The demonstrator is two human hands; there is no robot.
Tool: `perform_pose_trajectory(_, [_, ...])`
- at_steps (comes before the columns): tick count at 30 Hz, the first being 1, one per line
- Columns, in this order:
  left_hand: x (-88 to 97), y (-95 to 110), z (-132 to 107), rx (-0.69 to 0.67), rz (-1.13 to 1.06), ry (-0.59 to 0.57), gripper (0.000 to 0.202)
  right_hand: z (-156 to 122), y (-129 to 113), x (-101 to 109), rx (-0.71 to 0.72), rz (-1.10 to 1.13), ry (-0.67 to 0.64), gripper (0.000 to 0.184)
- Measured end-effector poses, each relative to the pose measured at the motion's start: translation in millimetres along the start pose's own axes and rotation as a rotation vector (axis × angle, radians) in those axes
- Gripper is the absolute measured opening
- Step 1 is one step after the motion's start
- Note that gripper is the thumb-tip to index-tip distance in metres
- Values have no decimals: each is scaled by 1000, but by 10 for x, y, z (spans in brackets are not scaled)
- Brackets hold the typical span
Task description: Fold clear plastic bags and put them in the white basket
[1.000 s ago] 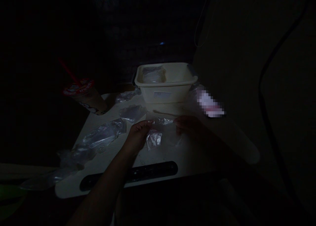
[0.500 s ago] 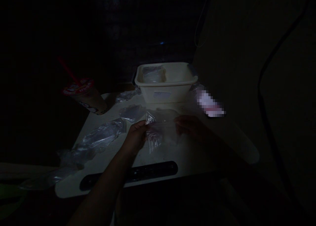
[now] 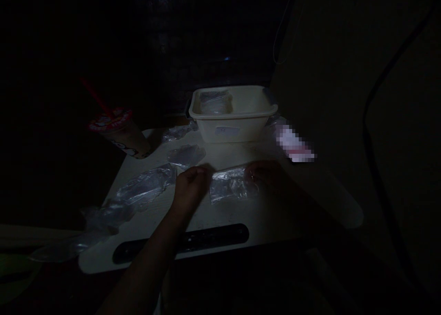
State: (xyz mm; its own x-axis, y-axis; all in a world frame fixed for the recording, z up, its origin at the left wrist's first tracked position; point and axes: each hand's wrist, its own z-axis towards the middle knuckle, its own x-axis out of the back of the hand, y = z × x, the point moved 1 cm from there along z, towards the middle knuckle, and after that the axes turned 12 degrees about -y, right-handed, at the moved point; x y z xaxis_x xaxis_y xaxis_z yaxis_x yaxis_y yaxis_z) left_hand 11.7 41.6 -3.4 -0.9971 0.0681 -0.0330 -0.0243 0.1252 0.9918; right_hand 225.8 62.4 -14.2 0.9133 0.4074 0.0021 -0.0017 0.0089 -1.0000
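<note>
The scene is very dark. A small clear plastic bag [image 3: 230, 185] hangs stretched between my two hands just above a white table [image 3: 262, 216]. My left hand [image 3: 190, 182] pinches the bag's left edge with curled fingers. My right hand [image 3: 267, 175], dim in shadow, grips its right edge. More clear plastic bags [image 3: 144, 186] lie in a row to the left of my left hand.
A white plastic tub [image 3: 231, 115] with a bag inside stands at the table's far side. A drink cup [image 3: 119, 133] with a red straw sits at the far left. A dark slot [image 3: 182, 241] runs along the near edge. A wall rises on the right.
The bag was crumpled and drooping from my left hand; now it is pulled flat and wide between both hands. Both hands stayed about where they were.
</note>
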Motion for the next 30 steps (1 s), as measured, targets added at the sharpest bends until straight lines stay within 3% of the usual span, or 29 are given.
perform_pose_trajectory(3, [-46, 23, -39, -275, 404, -123, 26, -16, -92, -9, -24, -55, 40, 11])
perform_pose_trajectory(6, [-133, 20, -83, -420, 780, -307, 37, -29, -167, -1, -46, -184, 115, 12])
perform_pose_trajectory(11, [-182, -30, -157, -409, 1289, -386, 41, -57, -118, 100, 67, -464, 401, 17])
perform_pose_trajectory(14, [-163, -27, -214, -392, 1466, -385, 42, -85, -92, 109, 103, -661, 471, 24])
perform_pose_trajectory(16, [-155, -18, -249, -376, 1537, -389, 42, -104, -117, 28, 160, -814, 414, 29])
perform_pose_trajectory(20, [-156, -17, -292, -364, 1614, -408, 44, -127, -195, -355, 292, -1067, 144, 37])
perform_pose_trajectory(25, [-131, -34, -301, -358, 1632, -433, 47, -111, -186, -853, 279, -1265, -121, 44])
perform_pose_trajectory(30, [-105, -46, -301, -349, 1650, -474, 53, -125, -74, -910, 166, -1367, -193, 59])
